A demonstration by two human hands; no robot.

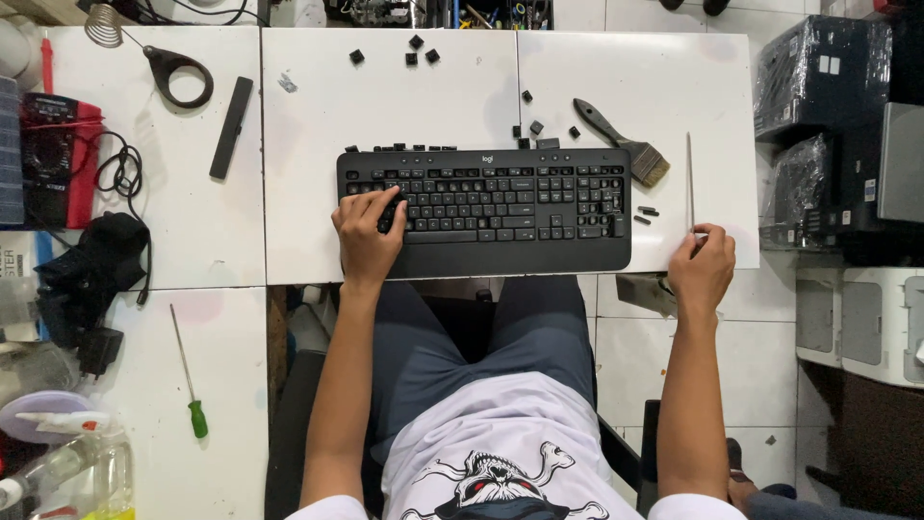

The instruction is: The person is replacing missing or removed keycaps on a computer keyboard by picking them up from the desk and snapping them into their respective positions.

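Basically, left hand (368,236) lies flat w/ fingers spread on the left keys of the black keyboard (484,212), prob. pinning it so it doesn't slide; keyboard sits mid white worktop (385,87), square to the person. Right hand (702,272) is at the worktop's right edge, fingers pinched together on the near end of a thin metal rod (689,181) lying just right of the keyboard. Loose keycaps (416,53) lie scattered behind the keyboard, brush (624,140) parked by its far right corner, within reach.
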